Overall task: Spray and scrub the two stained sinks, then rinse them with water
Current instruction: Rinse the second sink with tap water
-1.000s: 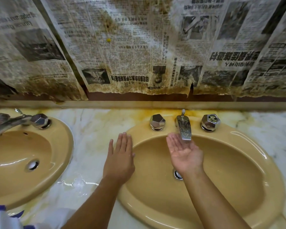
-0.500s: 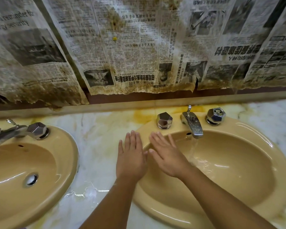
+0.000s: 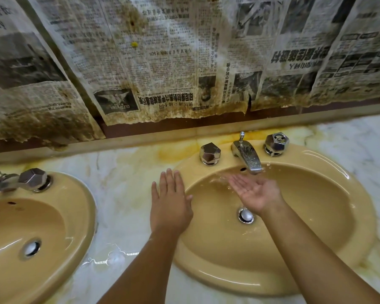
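A right hand (image 3: 256,193), fingers relaxed and palm up, cupped faucet (image 3: 248,157) water to rinse the right sink (image 3: 316,216); the flat-fingered left hand (image 3: 170,207) braced its rim.

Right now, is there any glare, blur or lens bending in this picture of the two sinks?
Head view: the wide lens fans the newspaper sheets outward toward the top. Head view: glare streaks sit on the right sink rim, in the left sink and on the wet counter. Head view: print softens at the left edge, and splashing water by the right hand smears.
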The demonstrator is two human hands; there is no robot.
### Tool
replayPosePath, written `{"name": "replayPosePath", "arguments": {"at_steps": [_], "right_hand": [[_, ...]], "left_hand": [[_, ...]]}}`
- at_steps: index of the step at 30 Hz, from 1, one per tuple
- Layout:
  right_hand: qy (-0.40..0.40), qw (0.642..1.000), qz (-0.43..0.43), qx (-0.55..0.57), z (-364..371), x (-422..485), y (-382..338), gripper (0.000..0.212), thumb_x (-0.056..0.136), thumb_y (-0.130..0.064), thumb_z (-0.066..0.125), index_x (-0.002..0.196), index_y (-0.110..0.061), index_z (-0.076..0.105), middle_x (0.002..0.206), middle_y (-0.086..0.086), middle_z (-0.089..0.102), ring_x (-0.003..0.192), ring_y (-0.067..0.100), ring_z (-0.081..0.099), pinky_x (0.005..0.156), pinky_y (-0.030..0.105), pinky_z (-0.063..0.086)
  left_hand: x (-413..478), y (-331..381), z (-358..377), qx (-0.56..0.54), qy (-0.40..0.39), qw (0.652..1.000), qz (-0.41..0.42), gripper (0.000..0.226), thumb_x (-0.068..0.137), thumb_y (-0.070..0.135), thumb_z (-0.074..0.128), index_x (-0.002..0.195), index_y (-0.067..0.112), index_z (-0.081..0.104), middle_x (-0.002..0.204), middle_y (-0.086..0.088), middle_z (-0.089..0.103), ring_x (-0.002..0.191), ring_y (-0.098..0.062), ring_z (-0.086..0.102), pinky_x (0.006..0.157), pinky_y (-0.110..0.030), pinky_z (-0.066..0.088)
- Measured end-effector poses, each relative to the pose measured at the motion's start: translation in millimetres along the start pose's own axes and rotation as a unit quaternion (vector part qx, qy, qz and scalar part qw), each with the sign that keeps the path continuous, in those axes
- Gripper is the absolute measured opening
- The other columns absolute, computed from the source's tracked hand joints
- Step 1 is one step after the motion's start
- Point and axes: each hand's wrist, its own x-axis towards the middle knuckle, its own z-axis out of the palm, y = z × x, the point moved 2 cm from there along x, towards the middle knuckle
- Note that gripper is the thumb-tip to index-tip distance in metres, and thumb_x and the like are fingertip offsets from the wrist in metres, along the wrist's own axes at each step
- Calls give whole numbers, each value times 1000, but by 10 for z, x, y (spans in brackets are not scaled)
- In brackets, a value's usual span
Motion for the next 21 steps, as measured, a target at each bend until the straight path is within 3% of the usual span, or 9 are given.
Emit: {"name": "replayPosePath", "arguments": {"at_steps": [4,8,12,16,19,21], "right_hand": [[-15,999,6,-41,17,-23,123,56,111,-29,27,127,15,57,126,34,65,124,46,61,111,52,46],[16,999,-20,24,-6,28,117,52,111,-25,26,138,13,49,138,31,58,134,42,53,116,50,41],[-38,999,2,-20,69,-33,222,50,109,-24,31,126,14,58,126,32,66,125,45,60,112,51,45],[30,998,-39,35,-69,48,90,52,111,-26,27,144,10,44,129,31,62,133,43,54,114,51,43],[11,997,-44,58,-86,31,-13,48,111,-27,30,140,8,46,123,32,67,118,46,65,109,52,49],[12,996,-61,68,-59,19,-64,46,109,-22,31,148,0,39,126,33,63,116,47,64,110,54,48]], "left_hand": [[17,9,-16,-2,6,1000,3,75,106,48,24,163,10,-8,171,-15,-6,158,-31,-9,127,-53,0],[3,3,-14,3,2,1000,8,75,107,48,22,162,9,-9,171,-16,-7,158,-31,-12,127,-52,-1],[42,2,13,11,18,1000,18,75,106,48,24,163,7,-3,170,-18,-3,158,-32,-9,127,-53,1],[46,1,18,14,12,1000,26,75,107,47,22,162,7,-7,170,-17,-8,157,-30,-14,127,-52,-2],[73,2,27,14,19,999,26,76,106,47,26,162,7,-5,170,-17,-5,158,-31,-12,127,-53,-1],[76,3,38,16,18,999,32,76,106,47,26,162,6,-6,170,-18,-5,157,-31,-12,127,-52,-2]]}}
